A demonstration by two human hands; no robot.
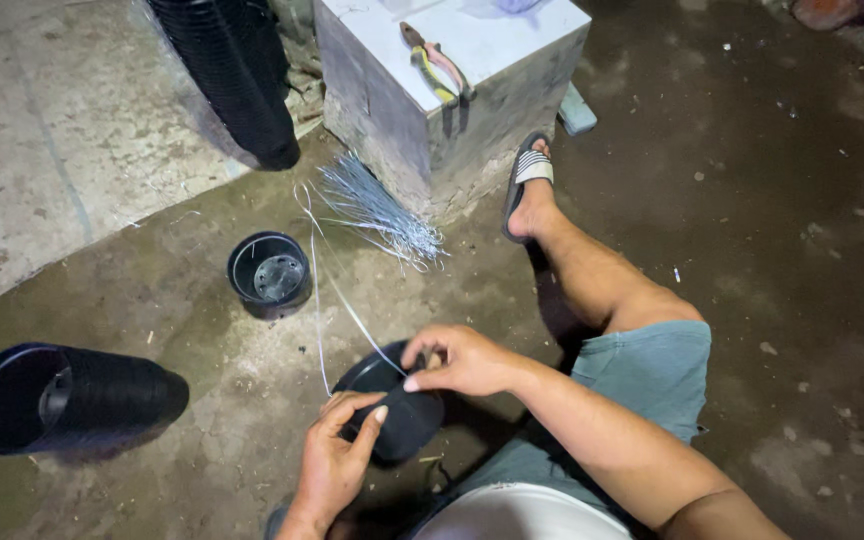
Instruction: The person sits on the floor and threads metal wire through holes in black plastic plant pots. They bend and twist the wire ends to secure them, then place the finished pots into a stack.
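Low in the middle of the view I hold a small black plastic pot point(407, 415) on its side. My left hand point(337, 455) grips its body from below and the left. At the pot's rim, my right hand point(457, 360) pinches a thin silver wire point(337, 295). From there the wire loops up and to the left over the floor. My right leg stretches toward the block, and its foot wears a sandal point(524, 180).
A single black pot point(269, 268) stands upright on the floor ahead. A stack of black pots point(62, 398) lies at left, and another stack point(237, 75) leans at the top. A bundle of wires point(377, 210) rests against a grey block point(442, 90) with pliers point(437, 65) on top.
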